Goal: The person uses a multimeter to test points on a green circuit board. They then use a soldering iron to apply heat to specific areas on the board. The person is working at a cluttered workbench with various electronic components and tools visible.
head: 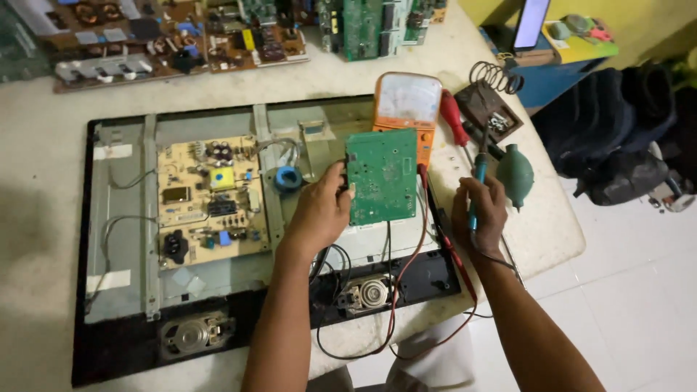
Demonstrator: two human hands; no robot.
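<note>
My left hand [319, 213] grips the left edge of a green circuit board [382, 176], which it holds above an opened flat-screen set [131, 218] that lies face down on the table. My right hand [481, 214] is closed around a blue-handled soldering iron [478, 178], tip pointing up and away, just right of the board. A tan power board [209, 201] sits screwed into the set's metal back, left of my left hand. Red and black leads [425, 239] run down past the green board.
An orange analog multimeter [406, 101] lies behind the green board. A red-handled screwdriver [454, 120], a soldering-iron stand with a coil [494, 98] and a green rubber blower [515, 174] sit to the right. More circuit boards [181, 40] line the far edge. Dark bags [617, 138] rest on the floor.
</note>
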